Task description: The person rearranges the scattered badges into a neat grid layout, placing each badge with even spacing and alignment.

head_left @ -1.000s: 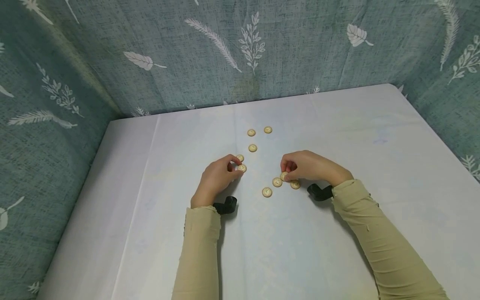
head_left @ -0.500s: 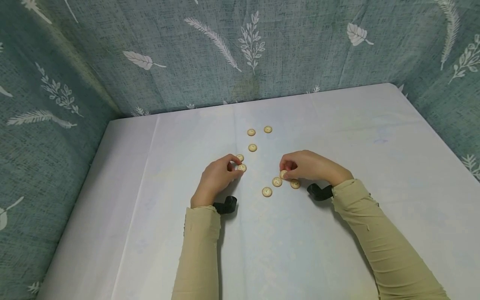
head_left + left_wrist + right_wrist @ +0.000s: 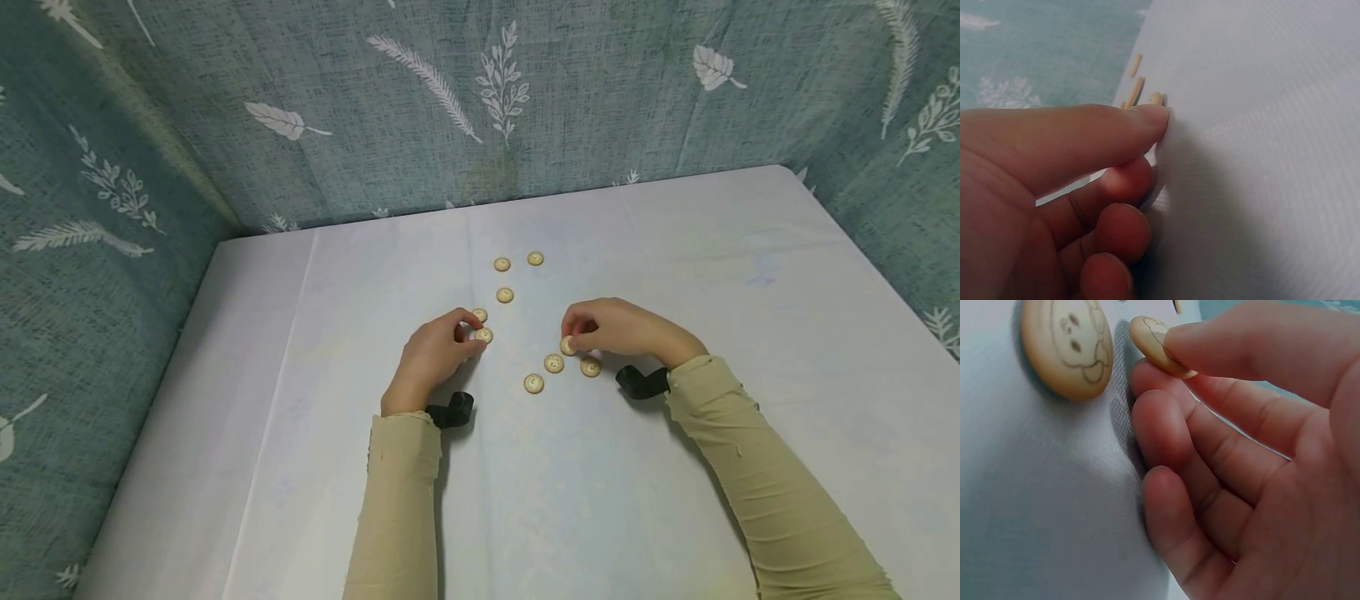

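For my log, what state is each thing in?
Left hand: pinching left disc
Right hand: pinching right disc
Left disc: pinched; lifted or resting, unclear
Right disc: pinched, tilted
Seven other discs: lying on table
Sleeves: reaching the wrists
Cloth: hanging behind table

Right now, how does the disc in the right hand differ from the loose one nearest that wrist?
The held disc is pinched in the right hand; the loose disc rests on the table. The held disc is tilted, the loose disc flat. The held disc's face is partly covered; the loose disc's shows more. Both are round and tan.
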The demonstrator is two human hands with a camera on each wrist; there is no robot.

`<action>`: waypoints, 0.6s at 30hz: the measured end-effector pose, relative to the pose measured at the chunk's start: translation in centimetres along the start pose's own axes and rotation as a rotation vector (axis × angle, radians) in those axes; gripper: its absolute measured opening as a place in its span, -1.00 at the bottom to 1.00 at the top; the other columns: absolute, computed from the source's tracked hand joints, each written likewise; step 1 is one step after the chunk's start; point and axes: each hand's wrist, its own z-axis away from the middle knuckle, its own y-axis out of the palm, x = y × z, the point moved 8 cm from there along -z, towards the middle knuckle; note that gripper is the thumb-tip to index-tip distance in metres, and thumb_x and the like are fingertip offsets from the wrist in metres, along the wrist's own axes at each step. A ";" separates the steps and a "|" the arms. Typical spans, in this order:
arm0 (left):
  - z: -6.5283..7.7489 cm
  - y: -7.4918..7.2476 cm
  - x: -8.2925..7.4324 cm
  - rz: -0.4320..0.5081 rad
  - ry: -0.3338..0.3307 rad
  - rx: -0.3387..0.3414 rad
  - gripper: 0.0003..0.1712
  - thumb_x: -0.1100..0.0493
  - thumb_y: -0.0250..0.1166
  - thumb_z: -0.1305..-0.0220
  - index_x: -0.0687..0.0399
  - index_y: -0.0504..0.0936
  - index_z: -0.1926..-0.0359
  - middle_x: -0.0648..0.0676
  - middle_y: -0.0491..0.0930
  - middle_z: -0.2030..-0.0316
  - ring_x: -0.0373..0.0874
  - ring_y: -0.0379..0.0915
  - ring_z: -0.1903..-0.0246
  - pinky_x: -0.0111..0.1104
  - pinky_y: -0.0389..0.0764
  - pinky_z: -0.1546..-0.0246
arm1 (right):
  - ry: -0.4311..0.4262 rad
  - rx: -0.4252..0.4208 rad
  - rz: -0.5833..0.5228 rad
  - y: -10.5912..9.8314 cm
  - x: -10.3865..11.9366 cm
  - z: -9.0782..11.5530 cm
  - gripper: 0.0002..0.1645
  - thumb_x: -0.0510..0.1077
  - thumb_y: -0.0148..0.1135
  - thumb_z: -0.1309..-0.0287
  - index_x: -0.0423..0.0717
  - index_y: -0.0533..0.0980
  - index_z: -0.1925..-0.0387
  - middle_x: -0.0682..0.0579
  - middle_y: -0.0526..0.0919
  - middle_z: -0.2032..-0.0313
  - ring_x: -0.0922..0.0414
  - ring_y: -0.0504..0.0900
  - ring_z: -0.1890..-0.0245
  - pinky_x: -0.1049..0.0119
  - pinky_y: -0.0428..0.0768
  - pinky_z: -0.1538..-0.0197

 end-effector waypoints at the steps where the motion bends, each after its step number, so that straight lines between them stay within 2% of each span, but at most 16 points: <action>1: 0.0 0.0 0.0 0.000 0.000 0.000 -0.72 -0.02 0.26 -0.09 -0.13 0.50 0.15 -0.02 0.42 0.47 -0.14 0.32 0.49 -0.32 0.31 0.47 | 0.001 -0.002 -0.004 0.0 0.0 0.0 -0.89 -0.07 0.18 -0.09 0.03 0.50 0.33 0.14 0.54 0.40 0.15 0.44 0.33 0.22 0.36 0.19; 18: 0.1 -0.1 -0.1 0.010 -0.003 -0.008 -0.72 -0.02 0.27 -0.08 -0.13 0.50 0.16 -0.01 0.42 0.47 -0.13 0.32 0.49 -0.32 0.30 0.47 | 0.036 -0.022 -0.063 -0.3 -0.8 -0.2 -0.81 0.00 0.19 -0.08 0.00 0.48 0.30 0.12 0.55 0.42 0.12 0.41 0.33 0.21 0.32 0.19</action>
